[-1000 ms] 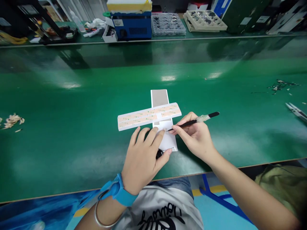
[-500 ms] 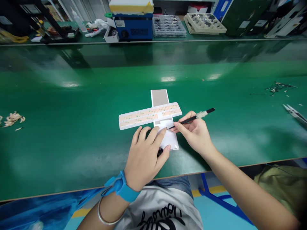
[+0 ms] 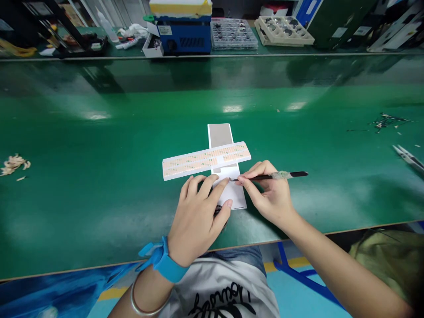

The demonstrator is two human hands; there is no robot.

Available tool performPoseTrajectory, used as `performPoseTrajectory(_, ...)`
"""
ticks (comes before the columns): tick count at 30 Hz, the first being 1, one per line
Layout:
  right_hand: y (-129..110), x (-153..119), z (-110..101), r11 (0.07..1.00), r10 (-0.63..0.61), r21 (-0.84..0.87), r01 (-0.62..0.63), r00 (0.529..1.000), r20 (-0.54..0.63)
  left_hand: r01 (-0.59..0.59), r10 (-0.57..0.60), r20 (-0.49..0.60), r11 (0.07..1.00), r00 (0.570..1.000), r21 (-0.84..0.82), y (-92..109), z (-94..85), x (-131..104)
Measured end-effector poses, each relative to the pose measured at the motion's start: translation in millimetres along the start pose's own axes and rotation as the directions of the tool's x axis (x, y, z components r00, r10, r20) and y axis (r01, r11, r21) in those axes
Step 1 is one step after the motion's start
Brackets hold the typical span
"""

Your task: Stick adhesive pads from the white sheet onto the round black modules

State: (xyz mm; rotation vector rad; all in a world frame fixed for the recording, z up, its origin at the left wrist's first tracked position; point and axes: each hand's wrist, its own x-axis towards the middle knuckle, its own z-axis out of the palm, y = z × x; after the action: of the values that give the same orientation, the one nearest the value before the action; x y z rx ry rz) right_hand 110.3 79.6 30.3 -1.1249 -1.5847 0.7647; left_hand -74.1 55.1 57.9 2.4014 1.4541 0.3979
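Note:
With its fingers spread, my left hand [image 3: 198,212] rests on the left side of a white sheet [image 3: 235,196]; a small dark object [image 3: 217,210] shows partly beneath it. Pinched in my right hand [image 3: 270,194] is a thin black tool [image 3: 281,175] with a clear-wrapped middle. Its tip meets the sheet beside my left index fingertip. Just beyond my fingers, a long strip of orange stickers [image 3: 188,164] lies crosswise over a grey-faced, white-edged sheet [image 3: 220,134].
Tan scraps [image 3: 13,164] lie at the far left. Tweezers [image 3: 409,157] and thin black pieces [image 3: 386,122] are at the right. Along the back shelf stand a blue box [image 3: 183,37], a clear tray [image 3: 233,35] and a cream tray [image 3: 285,31].
The black tool has tilted lower, its rear end swinging right and toward me. My right hand has turned with it. My left hand has shifted slightly left.

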Motion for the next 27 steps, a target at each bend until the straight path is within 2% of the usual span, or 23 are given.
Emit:
performPoseTrajectory(3,-4,5,-4,0.996,0.038,0.086,-0.031,0.996,-0.076,-0.009,0.009,-0.026,1.000,1.000,-0.028,1,-0.6,-2)
performPoseTrajectory(6,-14,5,-10,0.964,0.160,0.237,-0.123,0.977,-0.141,0.042,-0.049,-0.106,0.997,0.993,-0.071,5,-2.3,-13)
performPoseTrajectory(9,-24,-5,-13,0.901,0.269,0.375,-0.218,0.959,-0.086,0.110,-0.114,-0.114,0.993,0.987,-0.045,10,-1.6,-27)
performPoseTrajectory(12,-31,-23,-12,0.849,0.326,0.445,-0.286,0.945,-0.014,0.082,-0.086,-0.057,0.995,0.995,-0.064,13,1.6,-40)
performPoseTrajectory(16,-38,-47,-2,0.869,0.370,0.397,-0.296,0.921,-0.123,0.027,-0.035,-0.042,0.984,0.998,-0.178,12,4.9,-48)
performPoseTrajectory(20,-44,-65,8,0.903,0.376,0.311,-0.295,0.893,-0.245,0.014,-0.032,-0.115,0.988,0.993,-0.154,12,8.5,-48)
performPoseTrajectory(24,-49,-76,17,0.947,0.303,0.212,-0.241,0.892,-0.337,0.010,-0.047,-0.196,0.982,0.979,-0.187,13,14.4,-46)
performPoseTrajectory(27,-51,-82,23,0.975,0.218,0.109,-0.192,0.909,-0.354,-0.006,-0.062,-0.253,0.966,0.965,-0.258,12,19.3,-49)
